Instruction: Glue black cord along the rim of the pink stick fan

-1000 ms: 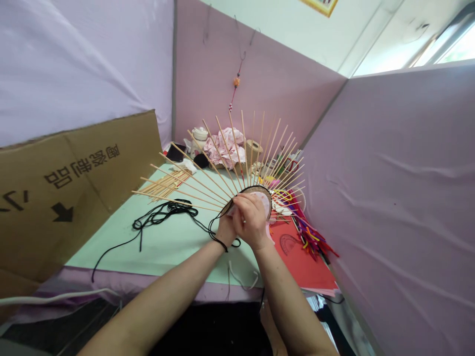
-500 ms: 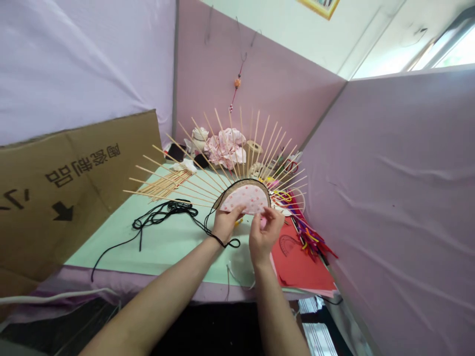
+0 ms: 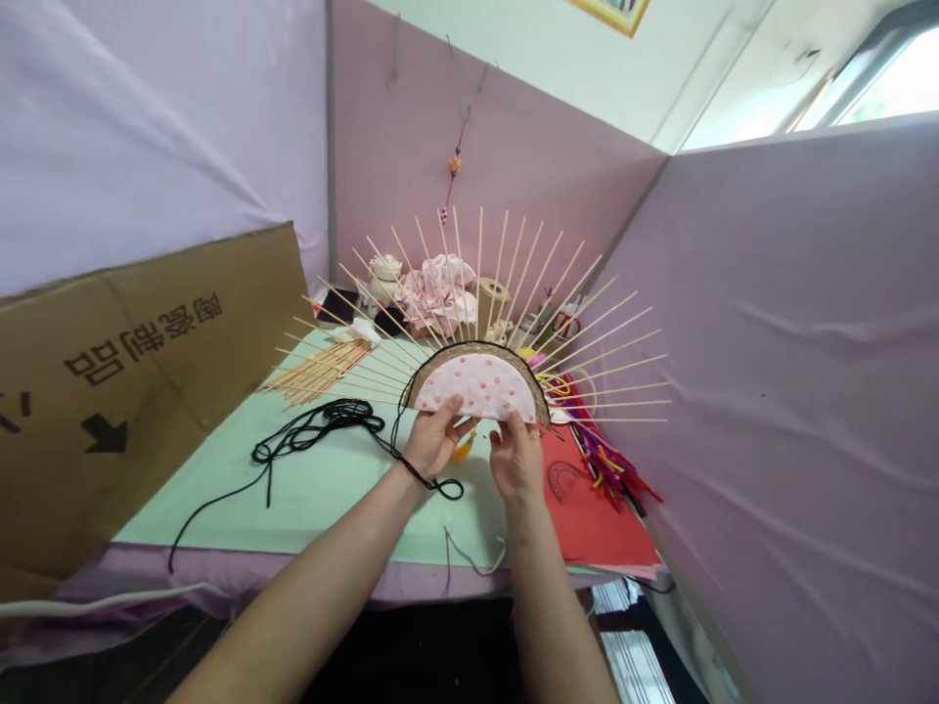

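Observation:
I hold a half-round fan piece (image 3: 478, 383) upright above the green table (image 3: 330, 489). It is covered in white cloth with pink spots and has a brown woven rim. Many thin bamboo sticks (image 3: 587, 328) fan out from it. My left hand (image 3: 434, 436) pinches its lower left edge. My right hand (image 3: 515, 457) pinches its lower right edge. A black cord (image 3: 323, 425) runs from the fan's left side down onto the table.
A cardboard sheet (image 3: 139, 372) leans at the left. Loose bamboo sticks (image 3: 315, 367) lie at the back left. Pink cloth (image 3: 440, 288) and a twine spool (image 3: 490, 298) stand at the back. Red paper (image 3: 594, 518) and coloured pipe cleaners (image 3: 608, 460) lie at the right. Purple partitions surround the table.
The fan was turned from tilted to face me squarely. My right hand slid off the spotted cloth down to the lower right edge, uncovering the cloth.

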The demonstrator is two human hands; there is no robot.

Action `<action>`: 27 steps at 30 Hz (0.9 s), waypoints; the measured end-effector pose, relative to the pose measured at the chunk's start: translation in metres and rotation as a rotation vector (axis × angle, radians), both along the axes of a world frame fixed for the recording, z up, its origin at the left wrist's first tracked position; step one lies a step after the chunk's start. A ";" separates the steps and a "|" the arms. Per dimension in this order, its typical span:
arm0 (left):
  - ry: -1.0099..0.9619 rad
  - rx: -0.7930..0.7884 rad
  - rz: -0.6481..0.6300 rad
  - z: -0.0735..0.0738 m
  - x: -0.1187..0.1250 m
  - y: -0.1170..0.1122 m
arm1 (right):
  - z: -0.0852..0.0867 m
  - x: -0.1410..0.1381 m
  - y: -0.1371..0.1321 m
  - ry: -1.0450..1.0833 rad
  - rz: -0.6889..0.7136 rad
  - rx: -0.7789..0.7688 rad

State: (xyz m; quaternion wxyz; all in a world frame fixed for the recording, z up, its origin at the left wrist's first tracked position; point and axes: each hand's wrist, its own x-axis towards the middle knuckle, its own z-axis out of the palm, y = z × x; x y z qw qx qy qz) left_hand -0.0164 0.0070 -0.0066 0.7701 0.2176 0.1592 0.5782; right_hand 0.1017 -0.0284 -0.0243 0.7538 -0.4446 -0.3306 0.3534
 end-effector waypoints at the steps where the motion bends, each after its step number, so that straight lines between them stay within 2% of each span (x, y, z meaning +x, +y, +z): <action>1: 0.007 0.002 -0.010 0.000 0.000 0.000 | 0.000 0.000 0.001 0.037 -0.012 0.006; 4: 0.021 0.023 -0.027 0.001 -0.002 0.000 | 0.000 -0.003 0.004 0.137 -0.018 0.016; 9: -0.018 0.065 -0.050 0.003 -0.005 0.006 | 0.003 -0.006 0.012 0.311 0.129 0.018; 15: 0.056 0.055 0.105 0.011 -0.020 0.016 | 0.013 -0.014 0.031 0.532 0.261 0.007; 19: 0.104 0.082 0.152 0.018 -0.027 0.017 | 0.014 -0.023 0.046 0.576 0.341 0.010; 21: 0.062 0.106 0.164 0.020 -0.027 0.016 | 0.012 -0.027 0.050 0.528 0.347 -0.007; 23: 0.030 0.125 0.194 0.021 -0.024 0.016 | 0.010 -0.029 0.049 0.365 0.335 -0.089; 25: 0.028 0.148 0.253 0.020 -0.021 0.015 | 0.008 -0.030 0.041 0.121 0.244 -0.209; 27: 0.057 0.186 0.326 0.018 -0.019 0.016 | 0.012 -0.033 0.028 -0.096 0.079 -0.260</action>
